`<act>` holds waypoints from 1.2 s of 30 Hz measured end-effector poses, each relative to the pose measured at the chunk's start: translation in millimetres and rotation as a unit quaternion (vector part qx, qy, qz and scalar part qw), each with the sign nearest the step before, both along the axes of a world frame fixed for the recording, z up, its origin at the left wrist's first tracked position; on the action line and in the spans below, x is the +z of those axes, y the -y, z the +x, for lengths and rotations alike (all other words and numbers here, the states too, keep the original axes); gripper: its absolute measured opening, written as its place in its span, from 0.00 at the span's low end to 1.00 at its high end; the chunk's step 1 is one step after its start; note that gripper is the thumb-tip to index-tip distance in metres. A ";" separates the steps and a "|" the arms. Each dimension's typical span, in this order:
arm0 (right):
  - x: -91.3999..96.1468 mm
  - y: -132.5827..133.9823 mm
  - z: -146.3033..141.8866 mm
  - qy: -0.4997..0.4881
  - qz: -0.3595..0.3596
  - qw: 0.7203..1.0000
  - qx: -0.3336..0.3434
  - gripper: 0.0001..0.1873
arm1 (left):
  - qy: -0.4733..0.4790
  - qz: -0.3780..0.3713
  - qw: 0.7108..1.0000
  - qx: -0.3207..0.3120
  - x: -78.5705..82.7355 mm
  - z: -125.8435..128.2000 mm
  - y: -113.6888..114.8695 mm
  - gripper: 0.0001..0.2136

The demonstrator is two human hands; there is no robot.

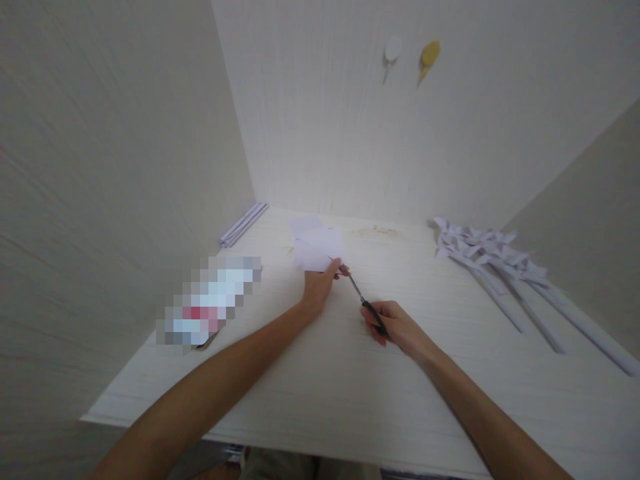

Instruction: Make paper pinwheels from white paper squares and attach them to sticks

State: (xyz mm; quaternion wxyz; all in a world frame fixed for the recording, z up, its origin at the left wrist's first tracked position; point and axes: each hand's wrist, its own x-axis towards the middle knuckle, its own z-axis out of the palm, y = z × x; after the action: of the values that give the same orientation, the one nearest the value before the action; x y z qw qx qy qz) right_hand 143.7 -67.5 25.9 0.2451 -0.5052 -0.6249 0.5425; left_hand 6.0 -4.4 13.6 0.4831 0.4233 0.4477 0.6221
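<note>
While the scissors (362, 300) reach the paper (319, 245): we judge that cutting is the step in hand, since the blades point into the paper's near right corner, close by our own fingertips.
Paper: it lies in overlapping pale pieces toward the back of the white table (295, 380), between the folded strips (243, 225) on the left and the frilled paper sticks (500, 283) on the right; we cannot tell how many layers there are.
Left hand (320, 288): our thumb and fingers pinch the paper's near edge.
Right hand (390, 323): our fingers curl round the black handle; from this angle we cannot tell whether the blades are parted.
Blades and fingertips: as we see it, the next move calls for a firm pinch, layers kept together, and left fingertips clear of the cutting line before we squeeze; a slipping layer could leave a ragged edge.
Screened device (213, 303): its bright face is masked by coarse blocks with a reddish patch, so we can read no words or brand.
Black handle: we make out no maker's mark.
White hook (393, 49) and yellow hook (430, 53): both are on the back wall, and we see no lettering on either.
Strips and sticks: we find no legible print on them.
</note>
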 end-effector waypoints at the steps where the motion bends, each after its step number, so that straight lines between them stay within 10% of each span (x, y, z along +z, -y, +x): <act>1: 0.9 0.1 -0.2 0.002 0.000 1.000 0.002 0.20 | 0.006 -0.004 1.000 0.001 -0.6 0.0 -0.7 0.08; 36: -10.5 -11.5 7.2 -0.180 0.057 0.942 -0.279 0.18 | -0.081 0.012 0.992 -0.099 2.2 -0.8 6.6 0.09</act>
State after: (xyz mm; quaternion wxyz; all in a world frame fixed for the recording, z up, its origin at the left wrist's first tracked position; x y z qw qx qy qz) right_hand 150.9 -56.1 15.4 0.5231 -0.5385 -0.4346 0.4976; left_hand 5.2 -11.0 15.8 0.4998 0.5203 0.4333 0.5401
